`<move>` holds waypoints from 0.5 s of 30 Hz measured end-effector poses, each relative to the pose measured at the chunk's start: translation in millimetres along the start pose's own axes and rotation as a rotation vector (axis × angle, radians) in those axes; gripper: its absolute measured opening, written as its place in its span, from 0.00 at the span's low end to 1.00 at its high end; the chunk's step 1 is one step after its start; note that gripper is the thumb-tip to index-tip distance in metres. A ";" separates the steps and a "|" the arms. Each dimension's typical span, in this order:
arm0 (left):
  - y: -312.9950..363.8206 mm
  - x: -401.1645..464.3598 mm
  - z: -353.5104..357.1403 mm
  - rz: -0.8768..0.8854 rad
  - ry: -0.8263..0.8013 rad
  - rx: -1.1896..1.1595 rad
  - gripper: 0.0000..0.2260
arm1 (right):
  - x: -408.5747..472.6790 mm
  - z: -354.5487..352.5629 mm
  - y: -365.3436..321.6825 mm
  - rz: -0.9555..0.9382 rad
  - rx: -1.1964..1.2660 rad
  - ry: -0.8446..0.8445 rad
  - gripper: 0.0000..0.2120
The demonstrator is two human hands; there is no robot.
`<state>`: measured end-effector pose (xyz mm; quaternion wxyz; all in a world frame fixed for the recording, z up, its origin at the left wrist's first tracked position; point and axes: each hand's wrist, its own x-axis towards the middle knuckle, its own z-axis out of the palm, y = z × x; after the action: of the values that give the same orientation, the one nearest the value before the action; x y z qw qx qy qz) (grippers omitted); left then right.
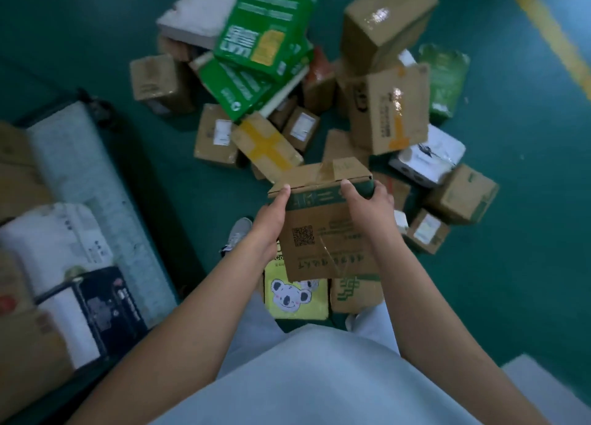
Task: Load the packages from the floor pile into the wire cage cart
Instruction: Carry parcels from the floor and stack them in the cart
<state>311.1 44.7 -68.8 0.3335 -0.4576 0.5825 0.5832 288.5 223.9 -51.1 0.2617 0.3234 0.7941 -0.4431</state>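
I hold a brown cardboard box (323, 232) with a green band and a QR code in front of me, above the floor. My left hand (271, 220) grips its left side with the thumb on the top edge. My right hand (367, 207) grips its right side the same way. Beyond it lies the floor pile (319, 105) of brown cartons, green boxes and white packs. The cart (96, 181) is at the left, with several packages inside; its wire sides are blurred.
A yellow box with a bear drawing (297, 300) and a brown box with green print (355, 293) lie under the held box by my feet. My grey shoe (236, 232) stands on the green floor. A yellow floor line (550, 31) runs at the far right.
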 end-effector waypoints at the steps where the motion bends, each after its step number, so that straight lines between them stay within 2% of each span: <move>1: 3.1 -6.3 -23.2 -0.002 0.040 -0.069 0.29 | -8.0 16.6 -19.6 -0.040 -0.048 -0.035 0.39; 3: 6.0 -12.8 -56.6 -0.008 0.089 -0.176 0.29 | -16.7 43.9 -48.9 -0.086 -0.112 -0.081 0.38; 7: 10.9 -7.8 -154.6 -0.038 0.128 -0.422 0.21 | -38.4 133.5 -116.6 -0.203 -0.251 -0.178 0.40; 13: 36.9 20.3 -354.4 -0.090 0.192 -0.707 0.22 | -87.6 319.9 -230.1 -0.265 -0.435 -0.243 0.38; 15: 48.3 25.9 -413.8 -0.080 0.226 -0.749 0.26 | -105.7 372.3 -266.4 -0.296 -0.467 -0.259 0.39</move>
<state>317.3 -371.3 -34.3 0.0994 -0.6312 0.3441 0.6880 207.1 -237.0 -9.6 0.3607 0.0759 0.8730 -0.3194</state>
